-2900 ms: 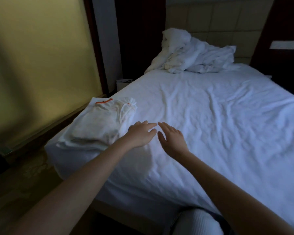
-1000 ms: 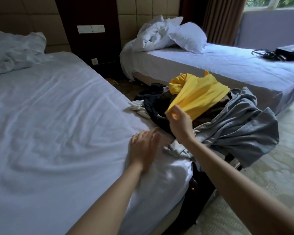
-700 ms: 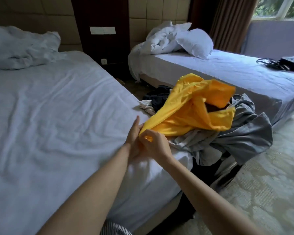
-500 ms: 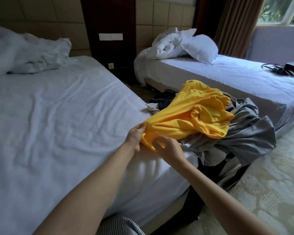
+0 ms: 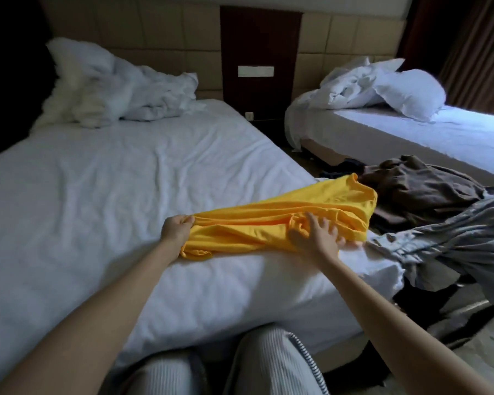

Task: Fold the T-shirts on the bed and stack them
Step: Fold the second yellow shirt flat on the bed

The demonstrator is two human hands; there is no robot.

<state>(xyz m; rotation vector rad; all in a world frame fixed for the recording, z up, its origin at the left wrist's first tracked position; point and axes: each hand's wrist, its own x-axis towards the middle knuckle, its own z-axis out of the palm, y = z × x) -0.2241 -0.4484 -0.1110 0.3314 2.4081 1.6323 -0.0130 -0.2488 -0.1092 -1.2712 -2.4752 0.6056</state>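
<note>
A yellow T-shirt [image 5: 271, 223] lies stretched in a long, bunched band across the near right corner of the bed [image 5: 97, 195], on the white sheet. The left hand [image 5: 176, 230] is at the shirt's left end, its fingers curled tight and pinching a fold of the yellow cloth. The right hand [image 5: 318, 238] rests on top of the shirt toward its right end, fingers spread and a little blurred; it presses on the cloth and grips nothing that can be seen. The shirt's far right end, with the neck opening, reaches toward the pile of clothes [image 5: 439, 212] that sits off the right edge of the bed.

Half a second ago the shirt was a crumpled heap lying on that pile, with both hands close together at its near corner. Now it has been drawn leftward onto the bed and pulled out long, and the hands are well apart along it. The brown garment in the pile, covered by the yellow before, now shows.

The pile holds brown, grey and dark clothes; what carries it cannot be made out. At the head of the bed lies a rumpled white duvet [image 5: 117, 89]. A second bed [image 5: 411, 138] stands to the right of the bed, with a pillow [image 5: 411, 92] at its head.
</note>
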